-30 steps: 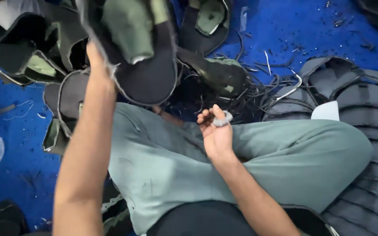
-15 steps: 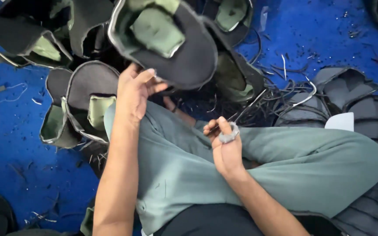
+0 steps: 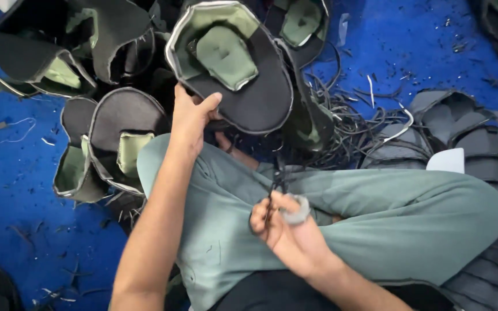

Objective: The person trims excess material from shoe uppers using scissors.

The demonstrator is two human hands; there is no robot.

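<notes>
while the left hand [image 3: 194, 118] grips a black and green shoe upper [image 3: 231, 63] by its near edge, the right hand [image 3: 286, 227] clenches small scissors [image 3: 272, 201] over the lap, pile of uppers [image 3: 76, 86] far left.

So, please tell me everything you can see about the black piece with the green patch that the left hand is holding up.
The black fabric piece with a green patch is a rounded, shoe-shaped panel, soft like felt or foam, edged with pale grey binding. A green padded tab lies near its middle and green lining shows at its top. It is lifted above the pile of similar pieces, tilted toward the camera. The left hand grips its lower left edge; dark cord trimmings dangle below it.
</notes>
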